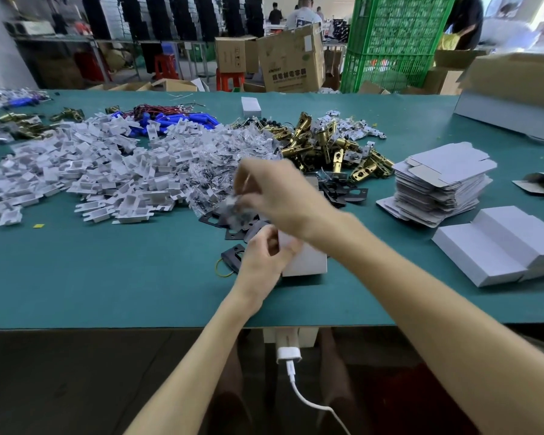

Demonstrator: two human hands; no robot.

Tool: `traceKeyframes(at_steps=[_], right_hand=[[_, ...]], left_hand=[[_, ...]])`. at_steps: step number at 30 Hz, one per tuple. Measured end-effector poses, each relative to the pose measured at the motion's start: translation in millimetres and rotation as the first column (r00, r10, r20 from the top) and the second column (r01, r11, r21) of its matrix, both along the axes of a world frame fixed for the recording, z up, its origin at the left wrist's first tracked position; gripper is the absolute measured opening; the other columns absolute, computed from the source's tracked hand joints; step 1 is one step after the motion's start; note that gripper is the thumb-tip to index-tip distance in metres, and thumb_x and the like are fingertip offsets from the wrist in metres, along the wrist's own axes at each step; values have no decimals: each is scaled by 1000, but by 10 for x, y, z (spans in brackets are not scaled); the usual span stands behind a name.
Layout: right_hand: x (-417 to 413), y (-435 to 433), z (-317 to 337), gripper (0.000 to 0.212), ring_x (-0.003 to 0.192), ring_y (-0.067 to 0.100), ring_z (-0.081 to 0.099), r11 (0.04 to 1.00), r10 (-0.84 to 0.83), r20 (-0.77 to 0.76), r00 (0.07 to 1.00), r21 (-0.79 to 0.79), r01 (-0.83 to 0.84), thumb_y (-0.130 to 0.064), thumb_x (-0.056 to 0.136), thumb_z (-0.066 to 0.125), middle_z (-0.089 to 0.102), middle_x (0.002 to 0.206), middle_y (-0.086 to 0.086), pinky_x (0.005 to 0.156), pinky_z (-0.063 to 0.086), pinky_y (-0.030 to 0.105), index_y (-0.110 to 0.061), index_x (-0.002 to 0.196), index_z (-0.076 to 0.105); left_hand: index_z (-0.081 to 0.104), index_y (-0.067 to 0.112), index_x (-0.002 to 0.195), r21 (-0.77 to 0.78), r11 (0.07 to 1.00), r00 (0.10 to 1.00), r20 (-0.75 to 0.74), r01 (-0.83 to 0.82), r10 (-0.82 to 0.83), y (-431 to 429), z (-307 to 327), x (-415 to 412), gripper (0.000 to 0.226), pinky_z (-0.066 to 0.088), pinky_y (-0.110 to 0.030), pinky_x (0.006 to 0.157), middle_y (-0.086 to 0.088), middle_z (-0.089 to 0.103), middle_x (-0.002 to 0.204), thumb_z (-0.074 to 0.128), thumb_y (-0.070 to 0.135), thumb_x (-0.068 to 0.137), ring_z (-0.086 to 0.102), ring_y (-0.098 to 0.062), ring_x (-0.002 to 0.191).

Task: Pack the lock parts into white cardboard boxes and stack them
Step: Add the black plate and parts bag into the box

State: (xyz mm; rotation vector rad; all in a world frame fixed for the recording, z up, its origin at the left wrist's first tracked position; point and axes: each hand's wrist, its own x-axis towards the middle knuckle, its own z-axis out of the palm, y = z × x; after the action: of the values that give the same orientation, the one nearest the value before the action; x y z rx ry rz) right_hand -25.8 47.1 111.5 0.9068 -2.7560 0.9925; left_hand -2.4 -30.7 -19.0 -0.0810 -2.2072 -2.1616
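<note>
Green table (107,277); left hand (261,259) grips box (308,262).

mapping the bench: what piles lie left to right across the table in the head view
white plastic inserts, clear bags of small parts, brass latches, stack of flat box blanks

On the green tabletop (107,277), the left hand (263,255) grips a white box (308,262). Just above it the blurred right hand (274,196) pinches a clear bag (233,204). Behind lie heaps of white plastic parts (107,171), brass latches (321,146) and black plates (343,191). Flat boxes (437,183) are stacked to the right.
</note>
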Motion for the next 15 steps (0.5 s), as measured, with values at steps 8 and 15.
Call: traceKeyframes(at_steps=[8,15], right_hand=[[-304,740,168,17,85,19,67,973,-176,-234,956,103,205,-5,92,70,69,92,0,83,57,42,-16,104,69],[-368,804,7,15,84,18,69,980,-104,-169,980,148,130,-4,90,71,72,86,-2,83,57,38,-17,97,75]], left_hand=[[62,14,126,101,995,1000,-1,16,-16,-12,-2,12,42,60,-25,83,0,76,117,75,32,91,73,-12,106],[63,15,126,109,994,999,-25,29,-26,-15,7,11,42,59,-25,82,0,77,114,76,32,90,74,-13,105]])
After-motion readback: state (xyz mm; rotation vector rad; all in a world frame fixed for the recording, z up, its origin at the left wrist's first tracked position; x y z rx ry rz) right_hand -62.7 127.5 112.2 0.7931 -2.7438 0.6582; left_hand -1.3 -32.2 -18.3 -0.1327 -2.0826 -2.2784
